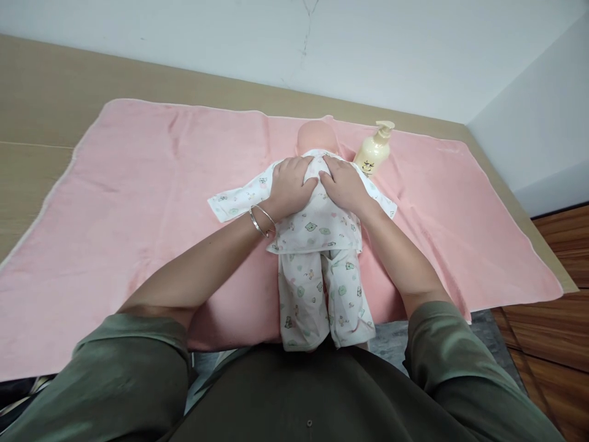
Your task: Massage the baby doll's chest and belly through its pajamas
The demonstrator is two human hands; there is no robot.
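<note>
Resting spread, left hand (291,186) and right hand (345,185) cover the doll (315,230) — probably light, soft-clothed, best held round the torso.

The outfit (317,230) is white patterned with green, the blanket (161,184) pink, the bottle (375,151) cream.

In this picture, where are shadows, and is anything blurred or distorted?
Head view: a soft shadow darkens the blanket at its front edge, beside the doll; head view: left hand and right hand look fairly sharp; head view: green sleeves loom large toward the lower corners, perhaps from lens distortion.
</note>
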